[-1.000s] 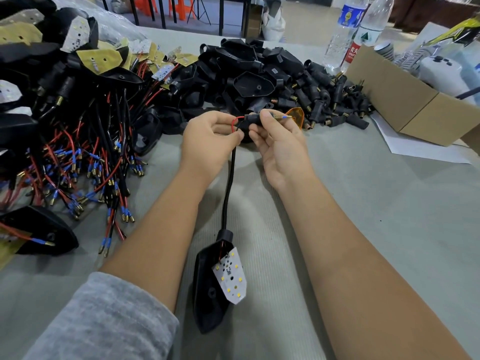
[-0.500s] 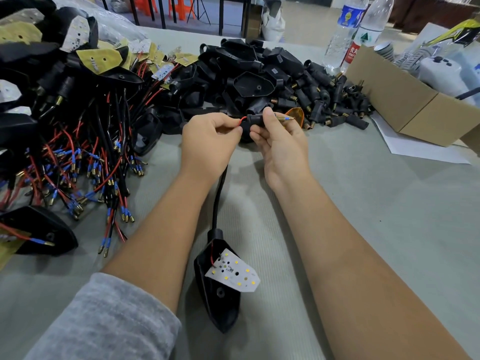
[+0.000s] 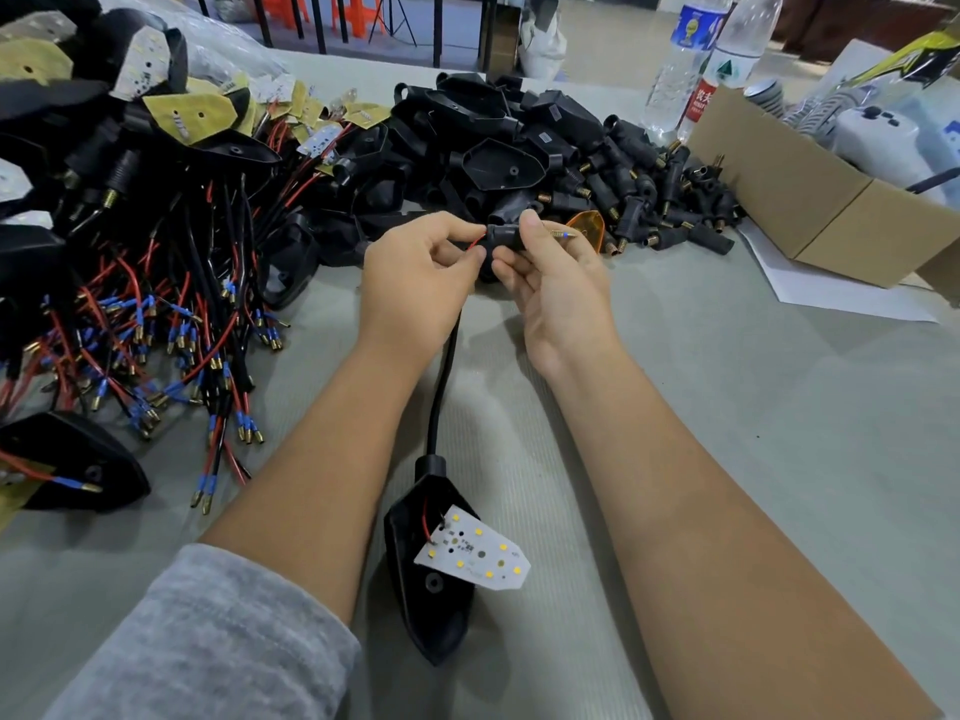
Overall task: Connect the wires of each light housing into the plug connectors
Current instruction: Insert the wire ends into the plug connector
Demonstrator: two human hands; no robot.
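From the head camera: your left hand (image 3: pixel 415 283) pinches the red wire (image 3: pixel 475 245) just where it enters the black plug (image 3: pixel 503 236), which your right hand (image 3: pixel 558 283) grips between thumb and fingers above the table (image 3: pixel 753 459). One light housing (image 3: pixel 426 579) lies between your forearms. The cardboard box (image 3: pixel 810 200) holds white items. Two bottles (image 3: pixel 701 59) stand behind it.

you're sitting in a small assembly workshop: heaps of black light housings (image 3: pixel 488 163), loose plug connectors (image 3: pixel 670 200) and wired units (image 3: pixel 156 314) are crowding your cloth-covered table (image 3: pixel 779 433), a cardboard box (image 3: pixel 810 194) beside them.
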